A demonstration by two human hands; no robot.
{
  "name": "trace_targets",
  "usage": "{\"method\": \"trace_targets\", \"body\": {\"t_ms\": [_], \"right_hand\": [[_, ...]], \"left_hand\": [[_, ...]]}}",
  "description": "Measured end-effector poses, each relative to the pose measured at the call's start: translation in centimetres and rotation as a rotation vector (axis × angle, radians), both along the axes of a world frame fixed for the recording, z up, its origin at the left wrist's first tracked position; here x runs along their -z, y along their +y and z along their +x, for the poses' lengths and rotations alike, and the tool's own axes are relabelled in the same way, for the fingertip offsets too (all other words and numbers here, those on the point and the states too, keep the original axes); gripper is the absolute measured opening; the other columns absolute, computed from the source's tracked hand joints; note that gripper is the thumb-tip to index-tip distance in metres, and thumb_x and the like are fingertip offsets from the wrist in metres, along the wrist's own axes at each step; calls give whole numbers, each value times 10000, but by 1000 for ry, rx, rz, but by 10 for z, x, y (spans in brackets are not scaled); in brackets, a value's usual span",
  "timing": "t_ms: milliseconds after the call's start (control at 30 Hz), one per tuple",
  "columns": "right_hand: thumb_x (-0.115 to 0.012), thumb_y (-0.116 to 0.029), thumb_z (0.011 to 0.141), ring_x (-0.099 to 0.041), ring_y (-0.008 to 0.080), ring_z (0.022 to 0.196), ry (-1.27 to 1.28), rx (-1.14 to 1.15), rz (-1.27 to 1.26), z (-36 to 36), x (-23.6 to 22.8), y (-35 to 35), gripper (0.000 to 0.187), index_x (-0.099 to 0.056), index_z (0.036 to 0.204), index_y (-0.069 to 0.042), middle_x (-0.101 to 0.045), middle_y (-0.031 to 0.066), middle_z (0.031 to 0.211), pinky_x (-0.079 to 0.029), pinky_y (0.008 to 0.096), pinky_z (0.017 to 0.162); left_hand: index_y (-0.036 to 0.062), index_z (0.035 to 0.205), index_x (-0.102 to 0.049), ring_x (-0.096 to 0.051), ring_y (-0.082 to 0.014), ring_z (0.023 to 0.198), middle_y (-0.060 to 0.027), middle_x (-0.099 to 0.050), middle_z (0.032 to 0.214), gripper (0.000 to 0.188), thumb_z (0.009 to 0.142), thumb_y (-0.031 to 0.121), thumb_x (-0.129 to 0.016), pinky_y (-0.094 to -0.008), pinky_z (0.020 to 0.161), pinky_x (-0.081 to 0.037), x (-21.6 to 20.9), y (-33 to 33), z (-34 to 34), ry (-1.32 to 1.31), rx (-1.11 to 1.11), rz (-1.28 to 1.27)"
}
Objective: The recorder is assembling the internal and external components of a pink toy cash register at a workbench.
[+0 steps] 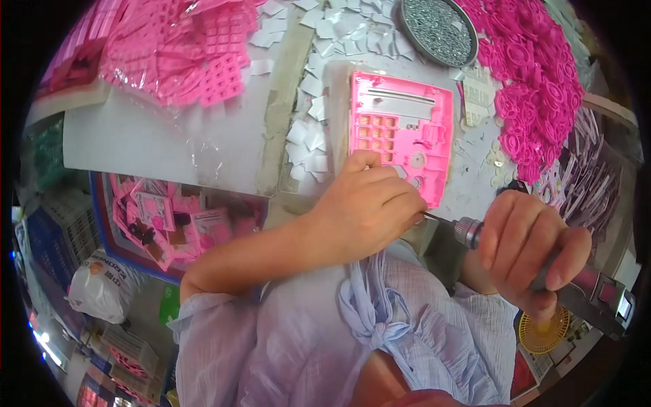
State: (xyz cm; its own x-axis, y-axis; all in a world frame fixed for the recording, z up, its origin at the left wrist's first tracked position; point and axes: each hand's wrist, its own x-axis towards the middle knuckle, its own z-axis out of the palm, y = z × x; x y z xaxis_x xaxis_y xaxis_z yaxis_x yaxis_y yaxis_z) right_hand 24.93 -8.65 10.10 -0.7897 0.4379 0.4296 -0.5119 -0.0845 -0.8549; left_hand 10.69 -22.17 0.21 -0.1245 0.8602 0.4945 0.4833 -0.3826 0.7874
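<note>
A pink plastic panel (407, 122) with a grid of square holes and round openings lies flat on the white worktable (135, 142). My left hand (369, 207) rests on the panel's near edge, fingers curled, and the tip of a tool meets those fingers. My right hand (532, 247) grips an electric screwdriver (597, 295) with a silver chuck (468, 230). Its thin bit points left toward my left fingertips. Whether a screw sits between my left fingers is hidden.
A round tray of small metal screws (437, 28) stands at the back. Pink ring-shaped parts (536, 88) pile at the right, pink keypad mats (183, 51) at the left, white square pieces (308, 132) between. A bin of assembled pink units (173, 224) sits below left.
</note>
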Motion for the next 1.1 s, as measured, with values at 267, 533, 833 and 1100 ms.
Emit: {"method": "trace_targets", "body": {"t_ms": [267,533,833,1100], "right_hand": [[-763,-253,887,-490,72,454,-24,62,6,7,14,6,267,-529,992,-178,-548,-57,590,-456,241,479],[-632,-181,976,-477,155,573,-98,126,23,5,51,23,224,-462,1084,-83,-522,52,673,-463,359,603],[-644,65,816,-621,220,604,-45,121,167,-6,67,18,169,-553,925,-26,-595,120,708,-539,346,595],[-691,-250,939,-456,138,495,-92,54,41,-12,67,41,289,-509,1076,-72,-507,22,606,-385,325,502]], "left_hand": [[89,1006,-668,-622,-201,819,-25,-686,970,388,691,212,-859,-435,902,-384,-7,10,2,220,-90,-94],[106,1091,-698,-550,-181,1106,18,-633,1196,475,731,404,-782,-504,1026,-310,3,26,-14,594,120,-174],[144,832,-723,-546,-165,1034,25,-620,1007,189,755,315,-704,-505,1010,-327,2,25,-9,616,-2,-154],[148,1040,-706,-542,-213,1109,12,-632,1131,301,786,307,-746,-518,988,-368,-4,30,-13,727,99,-227]]}}
